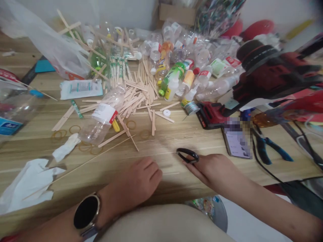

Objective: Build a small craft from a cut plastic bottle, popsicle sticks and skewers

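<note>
My left hand [141, 179], with a dark round watch [86, 212] on its wrist, rests near the table's front edge. Its fingers are curled under, so whatever may be inside them is hidden. To the right, my right hand [214, 166] is closed on a black looped handle [187, 155] that sticks out past the fingertips; the rest of that tool does not show. Ahead of the left hand lies a clear plastic bottle [101, 117] on its side, with a white and red label. Around it are rubber bands [58, 135] and wooden craft sticks [133, 101].
Many plastic bottles [176, 72] crowd the back. On the right stand a red and black power drill [267, 67], a phone [237, 141] and blue-handled pliers [264, 148]. Torn white tissue [27, 185] and a thin skewer [83, 164] lie on the left. A bin [220, 215] sits below.
</note>
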Demonstrator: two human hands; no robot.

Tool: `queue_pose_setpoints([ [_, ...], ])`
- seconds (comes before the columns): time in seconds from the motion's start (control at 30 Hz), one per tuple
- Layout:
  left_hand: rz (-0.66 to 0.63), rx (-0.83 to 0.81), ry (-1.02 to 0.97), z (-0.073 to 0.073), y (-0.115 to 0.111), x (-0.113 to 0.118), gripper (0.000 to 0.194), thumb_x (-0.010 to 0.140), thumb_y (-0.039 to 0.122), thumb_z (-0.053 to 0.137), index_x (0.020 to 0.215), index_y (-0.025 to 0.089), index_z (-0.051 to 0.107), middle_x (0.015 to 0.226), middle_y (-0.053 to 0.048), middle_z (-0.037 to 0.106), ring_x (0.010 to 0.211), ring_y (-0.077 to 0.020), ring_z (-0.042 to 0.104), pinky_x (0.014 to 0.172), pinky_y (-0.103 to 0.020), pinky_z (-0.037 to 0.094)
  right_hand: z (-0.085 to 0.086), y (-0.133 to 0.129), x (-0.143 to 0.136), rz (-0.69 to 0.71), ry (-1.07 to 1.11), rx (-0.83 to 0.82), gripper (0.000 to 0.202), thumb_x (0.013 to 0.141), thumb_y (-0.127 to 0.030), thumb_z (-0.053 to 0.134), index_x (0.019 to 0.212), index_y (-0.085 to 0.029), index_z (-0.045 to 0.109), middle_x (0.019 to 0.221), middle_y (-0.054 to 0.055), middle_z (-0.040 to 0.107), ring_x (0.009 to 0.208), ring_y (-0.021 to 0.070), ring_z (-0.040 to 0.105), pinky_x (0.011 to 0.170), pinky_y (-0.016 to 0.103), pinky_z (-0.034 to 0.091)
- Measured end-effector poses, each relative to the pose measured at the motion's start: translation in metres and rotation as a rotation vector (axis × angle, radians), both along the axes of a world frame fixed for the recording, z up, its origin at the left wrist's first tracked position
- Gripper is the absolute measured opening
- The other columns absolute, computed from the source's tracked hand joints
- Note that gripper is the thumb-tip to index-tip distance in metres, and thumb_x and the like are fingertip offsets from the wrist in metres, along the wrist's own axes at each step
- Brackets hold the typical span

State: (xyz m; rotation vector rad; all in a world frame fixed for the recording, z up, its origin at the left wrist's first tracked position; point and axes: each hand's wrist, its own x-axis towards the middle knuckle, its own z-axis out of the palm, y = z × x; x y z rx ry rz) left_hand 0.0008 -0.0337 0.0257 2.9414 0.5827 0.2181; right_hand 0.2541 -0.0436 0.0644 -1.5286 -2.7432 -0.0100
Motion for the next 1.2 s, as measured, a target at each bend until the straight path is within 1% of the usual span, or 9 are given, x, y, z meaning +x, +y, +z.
queue_pose_setpoints([
  [0.13,-0.032,0.002,-0.045,0.002,0.004,0.0,0.019,0.093,0.008,0.049,0.081,0.017,0.061,0.075,-0.002,0.066,0.068,-0.0186,0.058,0.062,-0.029,0.043,0.009,0.004,-0.007,-0.015,-0.007,-0.123,0.036,0.103,-0.032,0.039,0.079,-0.018,0.06,0.059,0.002,0.068,0.049,0.0175,0.064,0.048,0.031,0.02],
  [0.2,0.089,-0.069,-0.019,0.01,0.009,-0.003,0.022,0.092,0.006,0.044,0.085,0.018,0.061,0.084,-0.004,0.068,0.077,-0.0201,0.061,0.069,-0.031,0.046,0.015,0.007,-0.012,-0.046,-0.037,-0.191,0.03,0.1,-0.031,0.047,0.076,-0.018,0.058,0.064,0.002,0.07,0.054,0.0175,0.066,0.049,0.031,0.019],
  [0.33,0.521,-0.492,-0.116,0.028,0.016,-0.009,0.025,0.098,0.028,0.034,0.092,0.021,0.056,0.079,-0.002,0.066,0.069,-0.0191,0.062,0.062,-0.031,0.044,0.024,0.014,-0.02,-0.096,-0.089,-0.278,0.032,0.099,-0.032,0.048,0.072,-0.018,0.055,0.066,0.002,0.07,0.053,0.0158,0.063,0.05,0.032,0.016],
  [0.4,0.642,-0.725,-0.109,0.033,0.016,-0.008,0.027,0.098,0.036,0.029,0.092,0.023,0.053,0.07,0.001,0.062,0.06,-0.018,0.058,0.057,-0.029,0.041,0.025,0.016,-0.023,-0.101,-0.082,-0.298,0.031,0.099,-0.033,0.048,0.073,-0.018,0.056,0.067,0.003,0.07,0.052,0.0147,0.061,0.05,0.032,0.015],
  [0.63,0.835,-1.139,-0.193,0.035,0.014,0.004,0.036,0.092,0.047,0.028,0.1,0.022,0.051,0.064,0.005,0.045,0.061,-0.0165,0.048,0.059,-0.027,0.039,0.023,0.016,-0.03,-0.112,0.129,-0.395,0.029,0.097,-0.031,0.052,0.073,-0.017,0.059,0.065,0.002,0.067,0.054,0.0128,0.057,0.052,0.028,0.021],
  [0.77,0.853,-1.341,-0.306,0.035,0.012,0.009,0.045,0.09,0.052,0.031,0.101,0.018,0.058,0.064,0.006,0.041,0.056,-0.0139,0.042,0.054,-0.025,0.034,0.022,0.013,-0.035,-0.247,0.431,-0.618,0.03,0.097,-0.029,0.047,0.07,-0.018,0.054,0.06,0.0,0.063,0.049,0.0118,0.058,0.049,0.023,0.033],
  [0.87,0.822,-1.36,-0.337,0.038,0.01,0.012,0.045,0.091,0.049,0.03,0.097,0.018,0.06,0.059,0.006,0.044,0.052,-0.013,0.04,0.053,-0.025,0.031,0.018,0.01,-0.038,-0.349,0.603,-0.776,0.029,0.098,-0.034,0.04,0.076,-0.02,0.051,0.062,0.0,0.064,0.043,0.0114,0.059,0.045,0.021,0.039],
  [1.0,0.826,-1.254,-0.344,0.044,0.009,0.014,0.042,0.092,0.045,0.028,0.095,0.02,0.061,0.053,0.006,0.042,0.051,-0.0147,0.041,0.053,-0.027,0.03,0.015,0.008,-0.044,-0.314,0.59,-0.686,0.021,0.097,-0.033,0.04,0.084,-0.02,0.051,0.06,-0.001,0.063,0.043,0.0131,0.059,0.046,0.022,0.041],
  [1.2,0.79,-1.143,-0.415,0.047,0.007,0.014,0.037,0.094,0.042,0.03,0.086,0.021,0.06,0.084,-0.002,0.066,0.082,-0.0198,0.06,0.074,-0.031,0.041,0.022,0.009,-0.051,-0.24,0.56,-0.648,0.028,0.096,-0.034,0.037,0.075,-0.021,0.05,0.059,0.002,0.064,0.043,0.0132,0.059,0.044,0.022,0.039],
])
